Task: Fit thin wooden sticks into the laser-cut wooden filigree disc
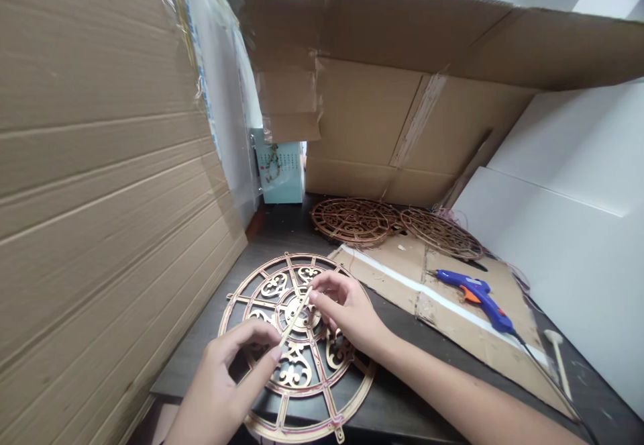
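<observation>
A round golden openwork disc (pixel 282 391) lies flat on the dark table (pixel 402 398) in front of me. Both hands hold a thin pale stick (pixel 293 317) slanted over the disc's middle. My left hand (pixel 226 378) pinches the stick's lower end between thumb and forefinger. My right hand (pixel 347 311) grips its upper end with curled fingers, right above the disc's hub.
Two more openwork discs (pixel 352 220) lie at the back, one on a flat cardboard sheet (pixel 453 311). A blue glue gun (pixel 477 297) rests on that sheet, its cord trailing right. Stacked cardboard (pixel 100 196) walls the left, an open box (pixel 402 116) the back, white panels (pixel 568 250) the right.
</observation>
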